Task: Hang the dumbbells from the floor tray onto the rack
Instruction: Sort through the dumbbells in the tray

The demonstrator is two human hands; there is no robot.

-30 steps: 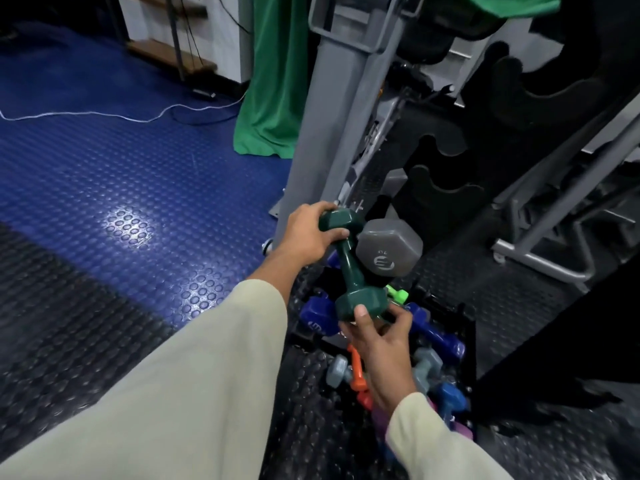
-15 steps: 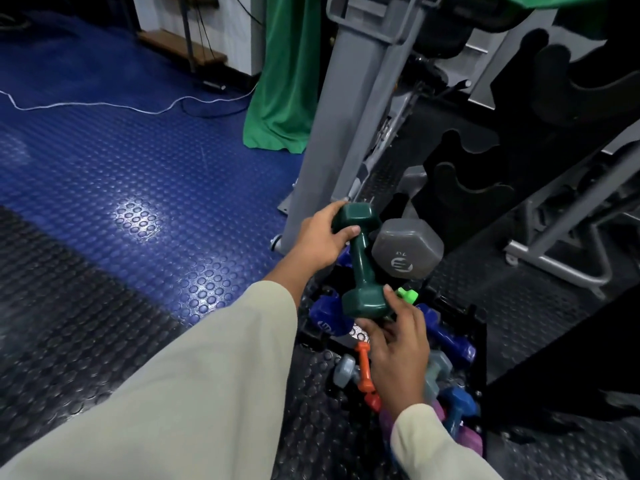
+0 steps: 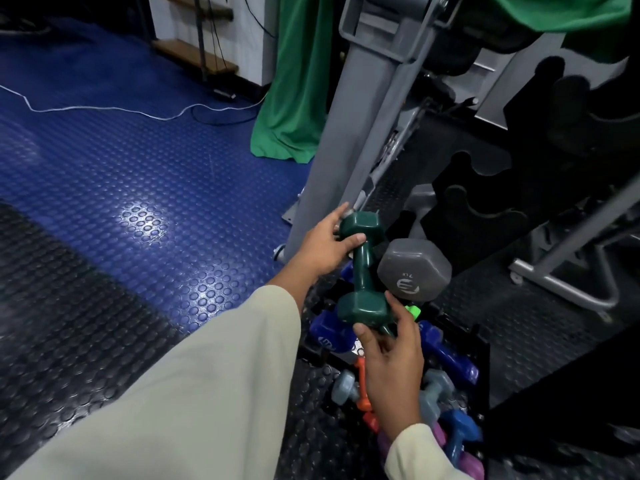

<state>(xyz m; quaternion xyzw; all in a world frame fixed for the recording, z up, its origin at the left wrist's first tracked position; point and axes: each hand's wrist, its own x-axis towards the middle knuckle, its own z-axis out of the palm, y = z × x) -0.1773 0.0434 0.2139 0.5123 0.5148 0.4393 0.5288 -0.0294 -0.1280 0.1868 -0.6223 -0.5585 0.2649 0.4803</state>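
A dark green dumbbell point(image 3: 362, 268) is held upright above the floor tray point(image 3: 481, 362). My left hand point(image 3: 322, 247) grips its upper head, and my right hand point(image 3: 393, 362) holds its lower head from below. A large grey hex dumbbell point(image 3: 414, 270) sits right beside it, touching. Below, the black tray holds several small dumbbells: blue point(image 3: 329, 332), orange point(image 3: 362, 386), grey-blue point(image 3: 346, 388), purple point(image 3: 450, 448). The black rack point(image 3: 485, 188) with curved cradles rises at the right; its visible cradles hold nothing.
A grey machine column point(image 3: 367, 116) stands just behind my left hand. Green cloth point(image 3: 294, 81) hangs beyond it. A grey metal frame point(image 3: 568, 285) lies on the floor at the right. Blue studded flooring with a white cable point(image 3: 104, 107) spreads to the left.
Both hands have kept their hold on the green dumbbell, which has risen slightly above the tray. The view has shifted a little.
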